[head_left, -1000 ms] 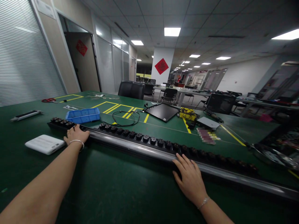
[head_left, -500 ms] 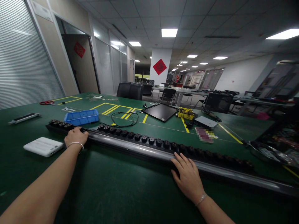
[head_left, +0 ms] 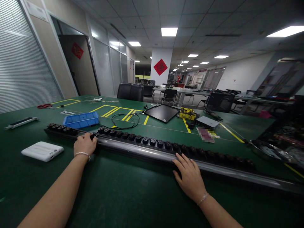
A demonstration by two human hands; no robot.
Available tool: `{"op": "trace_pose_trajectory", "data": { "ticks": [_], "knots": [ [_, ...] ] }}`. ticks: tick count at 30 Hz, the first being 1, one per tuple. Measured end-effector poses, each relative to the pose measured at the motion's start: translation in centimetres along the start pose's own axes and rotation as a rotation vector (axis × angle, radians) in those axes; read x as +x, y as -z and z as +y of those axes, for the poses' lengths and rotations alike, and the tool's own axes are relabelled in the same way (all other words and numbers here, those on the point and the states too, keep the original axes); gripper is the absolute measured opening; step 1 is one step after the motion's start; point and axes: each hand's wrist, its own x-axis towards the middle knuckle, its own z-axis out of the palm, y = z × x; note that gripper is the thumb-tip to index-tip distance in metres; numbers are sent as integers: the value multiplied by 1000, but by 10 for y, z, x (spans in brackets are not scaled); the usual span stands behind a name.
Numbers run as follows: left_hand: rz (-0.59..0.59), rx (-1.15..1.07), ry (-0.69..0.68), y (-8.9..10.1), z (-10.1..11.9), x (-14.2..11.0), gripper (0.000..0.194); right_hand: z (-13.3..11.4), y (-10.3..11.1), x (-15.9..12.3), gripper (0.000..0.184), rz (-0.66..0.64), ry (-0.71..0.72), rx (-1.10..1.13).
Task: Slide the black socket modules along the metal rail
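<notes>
Long bar (head_left: 142,151): laid slantwise across the green table (head_left: 128,196), in front of both hands; the left end is set farther off, the right end is cut off at the edge of view; a row of dark knobs (head_left: 145,140) is carried along the far side, a shiny tube (head_left: 166,157) along the near side.
Left hand (head_left: 85,145): placed on the bar a little in from its left end, right where the tube begins; the fingers are curled over the top, the fingertips partly hidden; whether anything is gripped there cannot be told.
Right hand (head_left: 190,175): brought to the tube from the near side, well to the right of the other hand; opened out, fingers stretched and spread, the tips rested on the shiny surface; nothing is clasped.
Between the hands: a long stretch of tube is left uncovered, with knobs lined up behind it.
White box (head_left: 42,151): set on the table to the left of the left hand, near but apart, on the near side of the bar.
Blue bin (head_left: 80,119): seen just beyond the bar, past the left hand.
Dark panel (head_left: 162,113): laid flat farther back, well apart from both hands.
</notes>
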Motion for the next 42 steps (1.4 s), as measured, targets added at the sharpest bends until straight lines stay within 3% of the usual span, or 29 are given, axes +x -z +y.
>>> {"op": "trace_pose_trajectory", "data": {
  "ticks": [12,17,25,35,42],
  "knots": [
    [-84,-6,-155,6,17,-12,36,2,-5,-1,37,21,10,14],
    [-104,-42,-211,7,34,-24,49,1,-2,0,36,14,5,12],
    [-154,-84,-455,1,74,-59,34,-1,0,0,37,7,-5,12],
    [-173,-191,-594,-6,105,-91,34,-2,-1,1,37,16,-15,29],
    [-177,-279,-708,-11,137,-128,33,-1,-4,0,37,28,-24,42]
  ]
}}
